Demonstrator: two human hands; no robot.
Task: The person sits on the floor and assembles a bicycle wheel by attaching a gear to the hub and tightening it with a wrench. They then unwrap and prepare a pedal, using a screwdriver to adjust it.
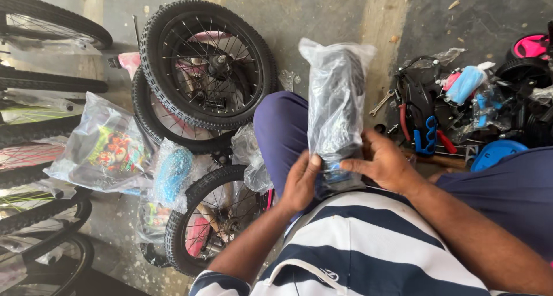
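Gripped at its lower end by left hand [300, 183] and right hand [383, 162], centre frame, above the lap: clear plastic bag [336, 109] of dark parts. Probably slippery, crinkly film, light but lumpy; best held around the firm contents. Beyond, upper left: small bicycle wheels [207, 63] on concrete floor [322, 14].

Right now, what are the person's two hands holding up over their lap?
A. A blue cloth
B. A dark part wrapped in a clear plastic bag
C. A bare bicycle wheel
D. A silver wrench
B: the left hand and the right hand both grip the lower end of the clear plastic bag, which stands upright with a dark part inside, while the wheels lie on the floor.
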